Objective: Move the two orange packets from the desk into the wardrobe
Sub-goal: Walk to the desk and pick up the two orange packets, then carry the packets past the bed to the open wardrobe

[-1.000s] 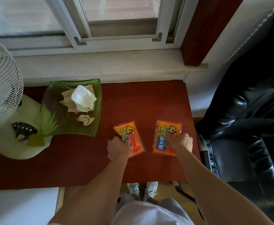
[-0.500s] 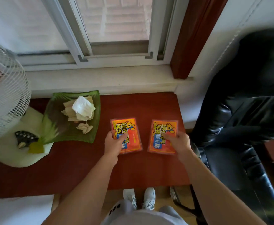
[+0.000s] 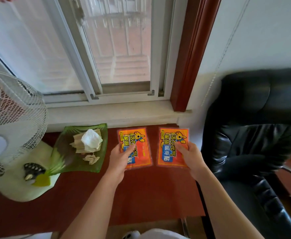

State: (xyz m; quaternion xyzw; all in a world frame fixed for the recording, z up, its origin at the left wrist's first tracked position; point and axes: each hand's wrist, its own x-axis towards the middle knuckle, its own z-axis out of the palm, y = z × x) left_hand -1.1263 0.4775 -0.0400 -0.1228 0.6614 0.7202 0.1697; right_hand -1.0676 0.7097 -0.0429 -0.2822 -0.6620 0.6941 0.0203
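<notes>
1. Two flat orange plastic packets with cartoon print and blue label strips, one in each hand, side by side with a small gap between them, above the dark red wooden desk [image 3: 150,195].
2. Left hand [image 3: 119,160] pinches the left orange packet [image 3: 134,147] at its near-left corner, thumb on top and fingers under.
3. Right hand [image 3: 191,159] grips the right orange packet [image 3: 173,146] at its near-right edge, same thumb-on-top hold.
4. Can't tell if the packets touch the desk or are lifted off it.
5. Just left of them: a green leaf-shaped glass dish [image 3: 68,163] with wooden sticks and a crumpled tissue.
6. Far left is a white desk fan [image 3: 12,121], and a black leather chair [image 3: 255,135] on the right.
</notes>
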